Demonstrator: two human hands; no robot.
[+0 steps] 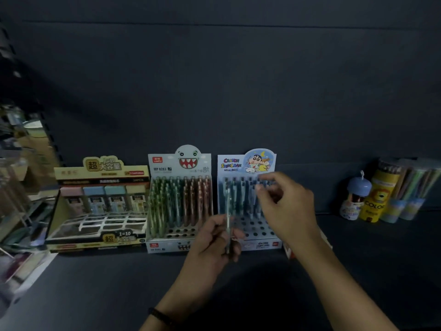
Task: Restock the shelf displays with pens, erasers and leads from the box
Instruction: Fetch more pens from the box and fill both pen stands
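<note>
Three displays stand on a dark shelf. At left is a yellow lead-box display (100, 204) with a few pastel lead cases in its back row. In the middle a monster-face pen display (180, 201) holds green and red pens. To its right is the blue cartoon pen display (245, 201), with pens in its back rows and open holes in front. My left hand (214, 240) grips a few pale pens (228, 218) upright in front of that blue display. My right hand (284, 206) hovers over its right side, fingers bent near the pen tops; whether it pinches a pen is blurred.
A red-and-white box corner (290, 253) shows behind my right forearm. Tubes of coloured pencils (379, 199) and a small blue-capped bottle (355, 197) stand at far right. Cluttered stock (21, 187) fills the left edge. The dark shelf back wall (238, 91) rises behind.
</note>
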